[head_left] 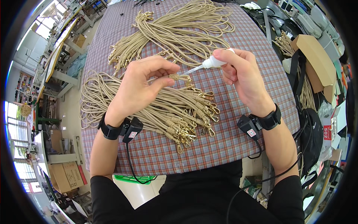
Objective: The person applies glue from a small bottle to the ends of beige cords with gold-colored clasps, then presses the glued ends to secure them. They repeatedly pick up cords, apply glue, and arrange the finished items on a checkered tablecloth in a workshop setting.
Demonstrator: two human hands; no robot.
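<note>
My left hand [143, 80] pinches the end of a beige cord [174, 77] between thumb and fingers, above a pile of similar cords. My right hand [240, 71] grips a small white glue bottle [214, 62], tilted so that its thin clear nozzle [194, 69] points down and left at the cord end. Whether the nozzle tip touches the cord is too small to tell. Below my left hand lies a bundle of beige cords [156, 115], their gold metal clasps [186, 136] gathered toward the right and front.
A second bundle of beige cords [179, 28] lies at the far side of the plaid-covered table [276, 93]. At the right stand an open cardboard box [317, 63] and a black bag [311, 130]. Black cables run from the devices on both wrists. Worktables with machines line the left.
</note>
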